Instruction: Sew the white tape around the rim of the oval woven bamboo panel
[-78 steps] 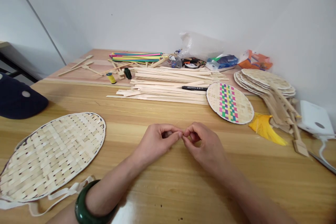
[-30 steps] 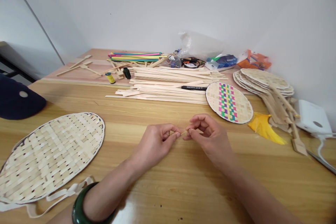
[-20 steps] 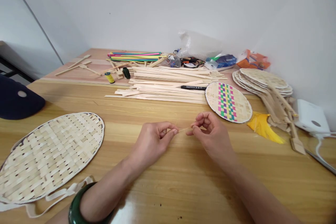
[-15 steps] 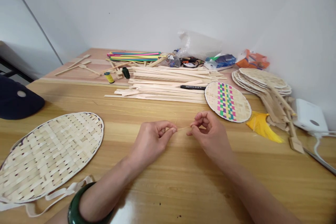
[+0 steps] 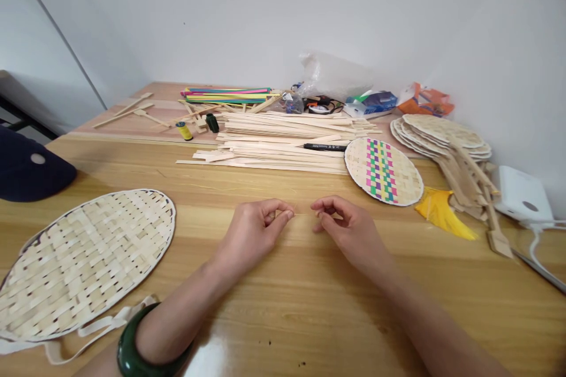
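A thin yellow thread (image 5: 303, 214) runs between my two hands, low above the wooden table. My left hand (image 5: 254, 230) pinches it between thumb and forefinger; a green bangle (image 5: 152, 341) circles that wrist. My right hand (image 5: 349, 227) faces it with thumb and forefinger drawn together at the thread's other end, the remaining fingers curled. Whether a needle sits in either pinch is too small to make out. More of the thread trails across the table behind my hands. At the left lies a large oval woven bamboo panel (image 5: 92, 259) with a pale bound edge.
Bamboo strips (image 5: 283, 156) lie across the middle, a black marker (image 5: 325, 146) on them. A yellow spool (image 5: 184, 131), a colourful woven fan (image 5: 384, 172), stacked fans (image 5: 446, 132), a yellow tassel (image 5: 444, 212), a white box (image 5: 522, 194) and a dark cap (image 5: 33, 165) surround the work area.
My right hand has shifted slightly left and its fingertips have loosened a little. My left hand has moved slightly left and up, still pinching the thread.
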Tool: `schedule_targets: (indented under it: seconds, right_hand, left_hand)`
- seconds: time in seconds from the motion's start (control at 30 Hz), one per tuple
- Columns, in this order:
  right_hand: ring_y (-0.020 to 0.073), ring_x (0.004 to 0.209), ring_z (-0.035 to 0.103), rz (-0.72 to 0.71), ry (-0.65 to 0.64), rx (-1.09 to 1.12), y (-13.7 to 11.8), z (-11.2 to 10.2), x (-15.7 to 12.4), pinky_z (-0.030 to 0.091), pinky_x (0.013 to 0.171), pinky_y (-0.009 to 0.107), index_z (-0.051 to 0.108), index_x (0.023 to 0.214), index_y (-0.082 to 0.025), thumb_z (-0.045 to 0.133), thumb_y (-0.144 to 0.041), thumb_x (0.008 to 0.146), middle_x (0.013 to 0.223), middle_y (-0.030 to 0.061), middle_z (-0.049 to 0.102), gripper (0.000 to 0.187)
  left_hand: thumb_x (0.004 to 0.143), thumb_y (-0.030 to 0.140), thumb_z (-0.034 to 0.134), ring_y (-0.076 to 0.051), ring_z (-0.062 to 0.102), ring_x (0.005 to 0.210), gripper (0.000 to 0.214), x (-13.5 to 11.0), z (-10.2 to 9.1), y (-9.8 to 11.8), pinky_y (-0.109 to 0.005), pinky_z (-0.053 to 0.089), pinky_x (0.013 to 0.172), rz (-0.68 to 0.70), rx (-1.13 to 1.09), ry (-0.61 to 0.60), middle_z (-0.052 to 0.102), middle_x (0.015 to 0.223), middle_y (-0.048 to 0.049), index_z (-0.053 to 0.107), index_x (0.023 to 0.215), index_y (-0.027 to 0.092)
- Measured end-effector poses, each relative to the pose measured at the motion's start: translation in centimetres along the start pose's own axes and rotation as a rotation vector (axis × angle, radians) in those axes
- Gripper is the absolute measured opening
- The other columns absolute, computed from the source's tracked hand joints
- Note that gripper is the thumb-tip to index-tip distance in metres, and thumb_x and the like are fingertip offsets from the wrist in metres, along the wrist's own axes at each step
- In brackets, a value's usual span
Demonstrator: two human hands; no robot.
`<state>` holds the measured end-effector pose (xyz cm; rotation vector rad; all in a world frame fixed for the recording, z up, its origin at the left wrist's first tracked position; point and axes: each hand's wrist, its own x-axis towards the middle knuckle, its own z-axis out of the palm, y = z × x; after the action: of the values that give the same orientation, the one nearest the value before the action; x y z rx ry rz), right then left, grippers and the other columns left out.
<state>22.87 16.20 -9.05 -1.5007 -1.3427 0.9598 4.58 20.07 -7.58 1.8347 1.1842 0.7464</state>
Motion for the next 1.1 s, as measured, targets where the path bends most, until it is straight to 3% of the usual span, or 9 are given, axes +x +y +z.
schedule_targets:
  seconds: [0.2, 0.43, 0.6, 0.8, 0.97, 1.1]
  right_hand:
    - [0.0155, 0.069, 0.064, -0.161, -0.048, -0.099, 0.2, 0.1, -0.1, 0.052, 0.064, 0.029, 0.065, 0.081, -0.020, 0.051, -0.020, 0.081, 0.083, 0.0031, 0.062, 0.014]
    - [0.0153, 0.067, 0.062, -0.148, -0.062, -0.140, 0.2, -0.1, 0.1, 0.052, 0.063, 0.030, 0.063, 0.082, -0.020, 0.052, -0.025, 0.085, 0.080, 0.0023, 0.062, 0.013]
    - [0.0143, 0.054, 0.058, -0.104, 0.044, -0.214, 0.1, -0.4, 0.4, 0.047, 0.052, 0.027, 0.059, 0.077, -0.020, 0.053, -0.027, 0.080, 0.065, -0.0013, 0.060, 0.010]
    - [0.0153, 0.058, 0.055, -0.144, 0.200, -0.225, 1.0, -0.9, 1.1, 0.047, 0.051, 0.027, 0.056, 0.075, -0.020, 0.052, -0.030, 0.078, 0.068, 0.0004, 0.057, 0.011]
    - [0.0186, 0.062, 0.056, -0.129, 0.384, -0.243, 2.0, -2.6, 2.2, 0.048, 0.053, 0.030, 0.058, 0.081, -0.020, 0.054, -0.033, 0.077, 0.070, 0.0024, 0.059, 0.015]
    - [0.0188, 0.054, 0.057, -0.056, 0.531, -0.244, 2.3, -4.4, 2.9, 0.046, 0.052, 0.031, 0.058, 0.086, -0.020, 0.053, -0.032, 0.077, 0.071, 0.0034, 0.062, 0.016]
  left_hand:
    - [0.085, 0.031, 0.057, -0.009, 0.029, 0.045, 0.023, 0.0, 0.1, 0.1, -0.022, 0.022, 0.045, 0.022, 0.008, 0.026, 0.049, 0.051, 0.0054, 0.074, 0.079, 0.018]
    - [0.085, 0.033, 0.057, -0.010, 0.028, 0.046, 0.023, 0.0, -0.1, 0.1, -0.022, 0.022, 0.046, 0.030, 0.020, 0.030, 0.043, 0.049, 0.0059, 0.074, 0.078, 0.017]
    - [0.085, 0.037, 0.057, -0.011, 0.038, 0.048, 0.028, 0.0, -0.1, -0.1, -0.022, 0.027, 0.047, 0.007, 0.076, 0.039, 0.054, 0.052, 0.0026, 0.074, 0.080, 0.016]
    - [0.085, 0.035, 0.056, -0.015, 0.057, 0.061, 0.027, 0.6, -0.4, -0.8, -0.023, 0.039, 0.057, 0.018, 0.115, 0.029, 0.071, 0.070, -0.0034, 0.075, 0.081, 0.016]
    - [0.080, 0.038, 0.059, -0.014, 0.050, 0.053, 0.028, 1.2, -3.0, -0.3, -0.023, 0.033, 0.051, 0.003, 0.184, 0.140, 0.062, 0.055, 0.0000, 0.076, 0.076, 0.015]
    - [0.076, 0.044, 0.062, -0.013, 0.048, 0.046, 0.031, 0.3, -7.8, 0.2, -0.024, 0.035, 0.048, -0.055, 0.220, 0.259, 0.066, 0.058, -0.0006, 0.076, 0.077, 0.017]
